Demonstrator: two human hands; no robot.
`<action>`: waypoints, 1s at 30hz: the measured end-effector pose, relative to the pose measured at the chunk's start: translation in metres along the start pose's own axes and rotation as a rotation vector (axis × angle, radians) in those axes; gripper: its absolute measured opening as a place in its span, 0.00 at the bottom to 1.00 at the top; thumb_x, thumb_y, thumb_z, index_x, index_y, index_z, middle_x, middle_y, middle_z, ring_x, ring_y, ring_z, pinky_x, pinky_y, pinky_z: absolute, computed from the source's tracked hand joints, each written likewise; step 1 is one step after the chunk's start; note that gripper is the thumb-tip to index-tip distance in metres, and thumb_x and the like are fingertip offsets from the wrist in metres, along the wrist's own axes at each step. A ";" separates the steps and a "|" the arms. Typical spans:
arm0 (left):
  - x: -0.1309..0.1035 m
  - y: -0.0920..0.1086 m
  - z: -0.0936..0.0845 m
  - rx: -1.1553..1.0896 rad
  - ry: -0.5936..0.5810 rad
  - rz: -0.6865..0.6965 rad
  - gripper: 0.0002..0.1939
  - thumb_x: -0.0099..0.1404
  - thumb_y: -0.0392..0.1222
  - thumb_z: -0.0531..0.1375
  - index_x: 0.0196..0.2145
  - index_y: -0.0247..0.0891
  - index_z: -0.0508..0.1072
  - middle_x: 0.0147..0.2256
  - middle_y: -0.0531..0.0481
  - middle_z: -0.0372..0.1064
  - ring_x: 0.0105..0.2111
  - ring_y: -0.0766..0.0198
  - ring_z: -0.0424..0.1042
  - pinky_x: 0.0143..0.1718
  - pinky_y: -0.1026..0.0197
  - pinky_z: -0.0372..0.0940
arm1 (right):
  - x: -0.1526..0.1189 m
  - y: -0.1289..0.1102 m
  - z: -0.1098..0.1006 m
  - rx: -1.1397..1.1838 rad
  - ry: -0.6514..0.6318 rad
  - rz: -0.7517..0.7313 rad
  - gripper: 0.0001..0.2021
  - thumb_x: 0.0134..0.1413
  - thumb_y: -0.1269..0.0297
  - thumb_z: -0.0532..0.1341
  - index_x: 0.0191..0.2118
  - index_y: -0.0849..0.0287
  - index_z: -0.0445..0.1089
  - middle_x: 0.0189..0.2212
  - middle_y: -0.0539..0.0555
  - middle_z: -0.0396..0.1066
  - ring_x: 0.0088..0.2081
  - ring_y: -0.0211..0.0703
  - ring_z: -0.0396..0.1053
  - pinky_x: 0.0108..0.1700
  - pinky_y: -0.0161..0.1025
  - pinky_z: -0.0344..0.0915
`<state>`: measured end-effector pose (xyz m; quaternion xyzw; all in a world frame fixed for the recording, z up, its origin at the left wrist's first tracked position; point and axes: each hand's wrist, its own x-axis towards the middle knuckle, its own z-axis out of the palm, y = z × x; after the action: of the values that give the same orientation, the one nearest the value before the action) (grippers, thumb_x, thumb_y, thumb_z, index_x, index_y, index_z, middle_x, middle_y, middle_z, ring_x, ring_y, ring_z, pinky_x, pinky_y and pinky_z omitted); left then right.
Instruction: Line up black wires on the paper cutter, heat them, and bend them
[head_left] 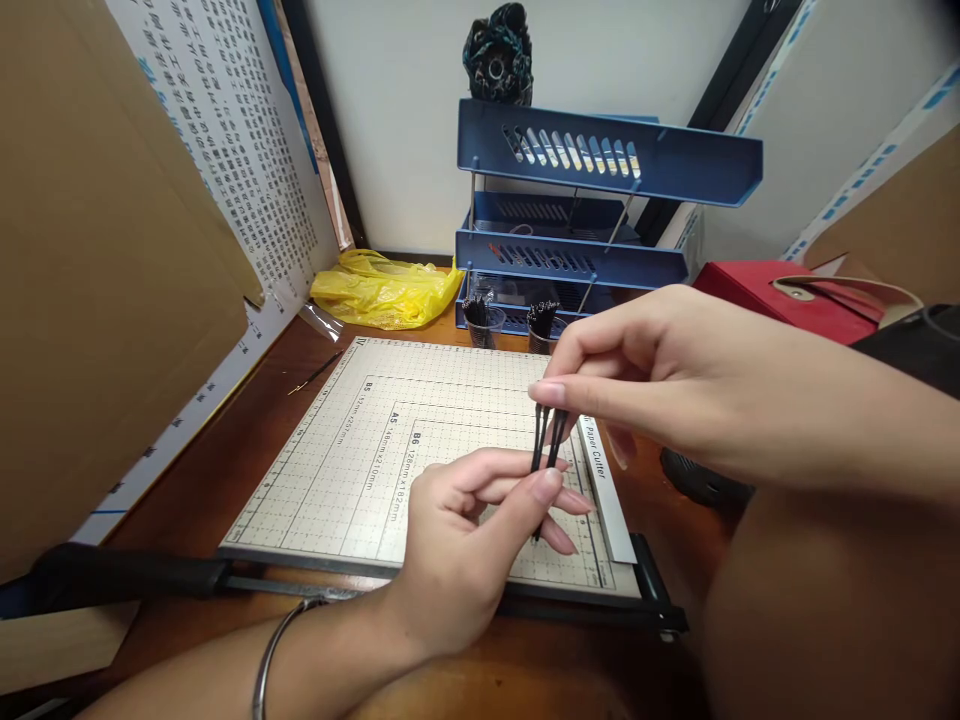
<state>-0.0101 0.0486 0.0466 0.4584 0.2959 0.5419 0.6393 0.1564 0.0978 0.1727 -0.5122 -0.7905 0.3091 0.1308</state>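
Item 1 – paper cutter (pixel 352 470): flat gridded board on the bench (pixel 232 420), w/ black arm along the near edge. Printed on the board: "B5", "A5 148mm x210mm", "B6 128mm x182mm"; white strip on the right edge reads "Paper Cutter". Other small print not legible.

Item 2 – thin black sticks (pixel 547 445): two, held near upright, side by side and nearly touching, above the right part of the cutter board. Material can't be told.

Item 3 – right hand (pixel 645 370): comes in from the right, above the sticks. Grip closed; thumb and forefinger tips pinch the sticks' upper ends.

Item 4 – left hand (pixel 472 520): comes in from below, metal bangle (pixel 274 645) on the wrist. Grip closed on the sticks' lower part, thumb tip pressed vs. the fingers; lower ends run down behind the fingers. The two grips sit close, one above the other, sticks bridging them.

Item 5 – two clear cups (pixel 484 325) at the far edge of the cutter, each w/ black sticks standing in it.

Item 6 – blue three-tier letter tray (pixel 607 160) behind the cups.

Item 7 – yellow plastic bag (pixel 382 290), left of the tray.

Item 8 – white printed panel (pixel 225 130), left wall; dense text, too small to read.

Item 9 – red box (pixel 772 295), far right.
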 end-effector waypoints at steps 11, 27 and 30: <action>0.000 0.000 -0.002 0.009 0.017 -0.021 0.06 0.68 0.42 0.66 0.37 0.37 0.81 0.31 0.50 0.82 0.24 0.67 0.79 0.30 0.67 0.74 | 0.002 0.001 -0.001 0.032 0.004 -0.056 0.23 0.62 0.44 0.60 0.27 0.58 0.74 0.19 0.48 0.65 0.19 0.33 0.57 0.22 0.35 0.52; 0.001 -0.001 -0.001 0.007 0.019 -0.003 0.07 0.69 0.43 0.66 0.37 0.38 0.80 0.31 0.51 0.82 0.24 0.68 0.79 0.30 0.68 0.74 | -0.007 0.016 -0.009 0.062 0.031 -0.101 0.11 0.55 0.54 0.68 0.41 0.53 0.80 0.33 0.54 0.79 0.34 0.47 0.77 0.33 0.38 0.73; 0.000 -0.001 -0.001 0.008 0.014 -0.002 0.06 0.69 0.43 0.66 0.37 0.38 0.80 0.31 0.52 0.82 0.24 0.69 0.79 0.30 0.69 0.74 | -0.008 0.015 -0.009 0.061 0.033 -0.100 0.10 0.54 0.55 0.69 0.39 0.52 0.81 0.32 0.53 0.79 0.33 0.46 0.77 0.33 0.37 0.73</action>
<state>-0.0107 0.0488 0.0452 0.4567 0.3029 0.5433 0.6360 0.1757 0.0987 0.1709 -0.4728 -0.8032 0.3177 0.1746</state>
